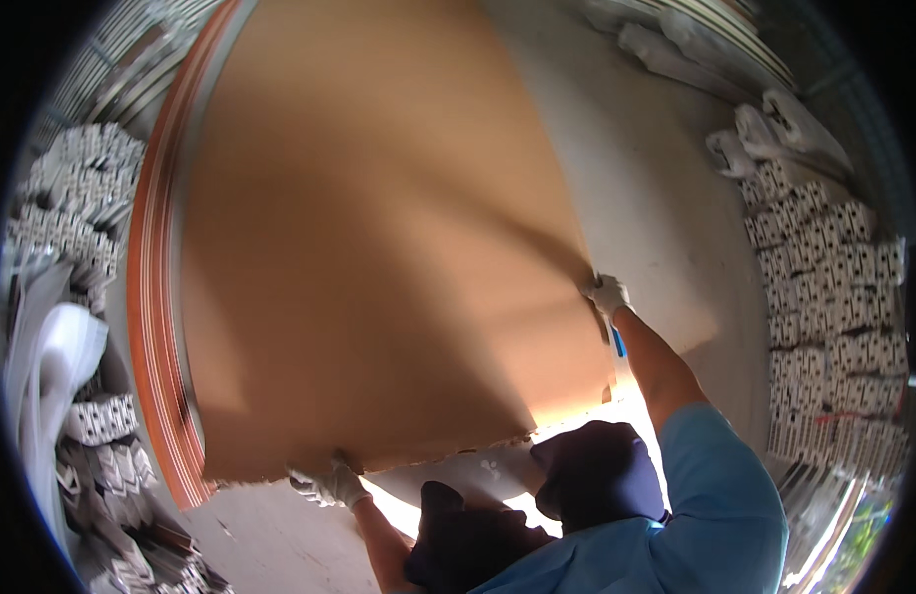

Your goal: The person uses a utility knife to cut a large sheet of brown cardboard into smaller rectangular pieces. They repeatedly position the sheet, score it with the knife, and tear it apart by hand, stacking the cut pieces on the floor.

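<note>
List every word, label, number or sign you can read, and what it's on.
No readable text anywhere.
Brown sheet: no lettering visible.
Blue item by the right hand: too small to tell.
Stacked pale profiles at right: any markings too small to read.

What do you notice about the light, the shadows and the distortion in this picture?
Head view: soft shadows cross the large flat brown sheet, one dark band ending near the whitish-gloved right hand; same view: white glare washes out detail below the sheet's lower right edge; again head view: fisheye distortion bows the long orange white-striped strip.
</note>
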`<state>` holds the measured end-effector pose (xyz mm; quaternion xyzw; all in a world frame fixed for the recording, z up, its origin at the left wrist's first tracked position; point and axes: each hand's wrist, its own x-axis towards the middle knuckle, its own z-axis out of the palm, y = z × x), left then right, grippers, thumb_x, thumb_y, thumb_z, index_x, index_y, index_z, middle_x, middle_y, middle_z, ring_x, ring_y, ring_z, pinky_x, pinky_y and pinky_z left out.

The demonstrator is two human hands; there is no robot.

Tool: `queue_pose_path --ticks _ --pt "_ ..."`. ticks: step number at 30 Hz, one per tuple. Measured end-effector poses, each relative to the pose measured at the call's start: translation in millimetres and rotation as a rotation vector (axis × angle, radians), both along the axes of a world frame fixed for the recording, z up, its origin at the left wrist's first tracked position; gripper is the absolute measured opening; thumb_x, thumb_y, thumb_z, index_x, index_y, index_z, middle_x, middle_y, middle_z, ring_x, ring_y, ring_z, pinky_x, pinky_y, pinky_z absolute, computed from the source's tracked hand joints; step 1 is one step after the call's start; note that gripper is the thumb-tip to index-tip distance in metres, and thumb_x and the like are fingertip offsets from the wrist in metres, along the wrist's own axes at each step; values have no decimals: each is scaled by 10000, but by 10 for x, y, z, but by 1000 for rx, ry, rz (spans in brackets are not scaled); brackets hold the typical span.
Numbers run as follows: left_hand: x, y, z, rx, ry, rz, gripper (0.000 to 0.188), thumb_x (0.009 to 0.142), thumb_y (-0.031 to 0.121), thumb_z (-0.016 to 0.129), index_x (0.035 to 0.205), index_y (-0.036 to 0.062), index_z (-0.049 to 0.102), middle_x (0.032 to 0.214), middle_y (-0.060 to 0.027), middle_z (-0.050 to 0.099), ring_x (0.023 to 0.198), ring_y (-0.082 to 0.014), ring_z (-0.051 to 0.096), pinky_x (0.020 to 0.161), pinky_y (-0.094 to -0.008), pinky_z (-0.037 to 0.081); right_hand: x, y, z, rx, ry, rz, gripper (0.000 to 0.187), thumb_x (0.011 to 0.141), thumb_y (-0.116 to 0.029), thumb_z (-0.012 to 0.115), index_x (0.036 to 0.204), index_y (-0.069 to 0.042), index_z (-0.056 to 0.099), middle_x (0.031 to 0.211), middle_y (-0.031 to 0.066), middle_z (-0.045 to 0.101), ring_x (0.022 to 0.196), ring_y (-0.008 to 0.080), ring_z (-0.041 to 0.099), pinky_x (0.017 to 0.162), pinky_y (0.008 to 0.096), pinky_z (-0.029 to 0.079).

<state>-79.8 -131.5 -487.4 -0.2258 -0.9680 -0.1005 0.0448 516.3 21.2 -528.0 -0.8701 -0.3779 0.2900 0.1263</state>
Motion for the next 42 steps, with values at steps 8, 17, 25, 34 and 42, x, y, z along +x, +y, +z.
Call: queue_pose_path --ticks 8,17,25,34,42 --pt "107 328 106 -377 -301 -463 961 671 474 799 1477 289 310 1552 -152 194 1413 -386 192 1112 -530 285 -217 26 383 -7 18 6 301 766 -287 736 979 -79 693 935 138 690 886 279 652 784 381 495" --pt "108 282 -62 -372 -338 -524 984 696 580 749 1495 290 256 1555 -186 154 1426 -395 147 1139 -520 246 -41 70 320 -52 109 -10 353 781 -377 725 956 -73 688 928 158 681 869 298 644 768 395 483" --pt "67 270 -141 -365 -335 -614 983 728 660 666 1500 211 256 1547 -206 155 1436 -373 132 1145 -468 250 72 -36 524 -79 465 -34 338 846 -369 697 946 -46 691 741 24 607 619 117 513 577 289 431" --pt "95 341 -46 -386 -437 -647 1006 721 654 675 1499 168 261 1517 -262 182 1426 -387 163 1128 -483 270 42 -286 722 12 656 -123 330 862 -383 693 892 -58 649 679 -2 521 582 103 460 538 285 407" --pt "-36 366 -60 -420 -377 -661 1014 719 682 651 1497 156 269 1519 -274 175 1424 -401 164 1128 -486 265 -204 -470 738 48 285 -36 288 907 -276 602 1139 -113 643 878 51 654 798 173 609 692 337 493"
